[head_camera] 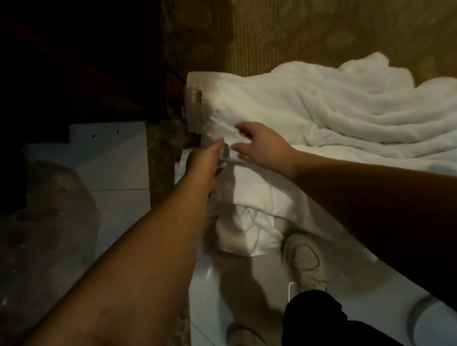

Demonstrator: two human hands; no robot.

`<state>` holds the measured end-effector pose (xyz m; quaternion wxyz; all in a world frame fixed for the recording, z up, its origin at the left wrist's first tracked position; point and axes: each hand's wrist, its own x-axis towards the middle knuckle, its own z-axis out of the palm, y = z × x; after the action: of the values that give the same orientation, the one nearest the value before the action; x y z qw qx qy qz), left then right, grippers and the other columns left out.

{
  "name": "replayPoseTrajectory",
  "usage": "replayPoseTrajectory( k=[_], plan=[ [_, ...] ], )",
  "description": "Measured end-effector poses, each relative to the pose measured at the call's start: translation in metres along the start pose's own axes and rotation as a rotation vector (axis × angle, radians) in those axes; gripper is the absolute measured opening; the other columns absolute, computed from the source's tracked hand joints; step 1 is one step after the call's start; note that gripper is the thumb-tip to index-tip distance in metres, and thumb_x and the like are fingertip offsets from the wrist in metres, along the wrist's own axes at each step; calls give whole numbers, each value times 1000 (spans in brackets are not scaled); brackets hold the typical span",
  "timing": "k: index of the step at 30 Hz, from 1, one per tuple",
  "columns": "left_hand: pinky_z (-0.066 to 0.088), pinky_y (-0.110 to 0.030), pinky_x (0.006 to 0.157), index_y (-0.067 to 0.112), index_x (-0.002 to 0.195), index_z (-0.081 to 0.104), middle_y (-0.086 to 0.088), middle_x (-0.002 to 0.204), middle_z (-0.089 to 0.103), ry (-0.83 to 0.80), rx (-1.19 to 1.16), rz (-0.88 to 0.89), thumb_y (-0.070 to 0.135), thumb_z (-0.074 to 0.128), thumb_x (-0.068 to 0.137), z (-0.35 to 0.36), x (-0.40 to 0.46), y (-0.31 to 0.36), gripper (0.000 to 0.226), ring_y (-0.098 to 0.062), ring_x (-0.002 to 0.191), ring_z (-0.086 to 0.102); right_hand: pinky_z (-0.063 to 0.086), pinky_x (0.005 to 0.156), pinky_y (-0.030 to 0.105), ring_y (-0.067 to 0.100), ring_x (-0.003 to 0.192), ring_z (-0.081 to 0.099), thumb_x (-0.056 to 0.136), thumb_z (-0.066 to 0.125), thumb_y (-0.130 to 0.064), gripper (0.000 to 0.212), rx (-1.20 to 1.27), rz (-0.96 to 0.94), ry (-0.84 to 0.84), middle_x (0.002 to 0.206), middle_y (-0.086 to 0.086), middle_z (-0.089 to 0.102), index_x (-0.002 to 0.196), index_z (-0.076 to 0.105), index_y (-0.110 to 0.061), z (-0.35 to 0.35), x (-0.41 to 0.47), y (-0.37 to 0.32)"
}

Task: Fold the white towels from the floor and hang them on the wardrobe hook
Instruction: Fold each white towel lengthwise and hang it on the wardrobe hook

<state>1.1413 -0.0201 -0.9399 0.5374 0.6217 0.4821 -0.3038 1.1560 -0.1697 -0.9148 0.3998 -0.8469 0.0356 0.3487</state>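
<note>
A soft, rumpled white towel [251,187] is pinched at a raised fold by the left hand [202,161]. The right hand [261,144] rests spread-fingered upon it, over glossy floor tiles [114,168] near the carpet edge.

Left hand [206,158] pinching white towel [251,187], right hand [261,144] spread above

white on gold and grey
white towels [314,113] over an olive-gold carpet [290,19] with a faint leafy pattern; pale glossy floor tiles [114,168]; beige shoes [305,260]; black trousers [317,327].
</note>
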Motion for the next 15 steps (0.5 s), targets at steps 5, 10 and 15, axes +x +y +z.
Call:
replayPoseTrajectory(
  k=[5, 10, 15],
  plan=[
    [49, -28, 73, 3, 124, 65, -13, 118, 69, -18, -49, 15, 29, 60, 101, 13, 19, 0, 35, -28, 106, 66, 37, 84, 19, 23, 117, 62, 94, 69, -31, 34, -32, 120, -2, 127, 6, 68, 122, 69, -12, 17, 20, 18],
    [53, -31, 67, 2, 130, 58, -14, 88, 61, 15, 5, 4, 8, 52, 100, 13, 14, 5, 31, -31, 85, 65, 40, 84, 27, 28, 110, 62, 99, 61, -30, 12, -31, 179, -14, 115, 10, 70, 98, 68, -20, 22, 13, 22],
    [48, -23, 54, 7, 95, 63, -7, 81, 62, -107, -357, -6, 2, 50, 97, 0, -35, -10, 14, -17, 68, 57, 36, 86, 25, 27, 115, 58, 98, 54, -24, 28, 163, 214, 31, 124, 10, 66, 120, 66, -11, -3, -27, 12]
  ],
)
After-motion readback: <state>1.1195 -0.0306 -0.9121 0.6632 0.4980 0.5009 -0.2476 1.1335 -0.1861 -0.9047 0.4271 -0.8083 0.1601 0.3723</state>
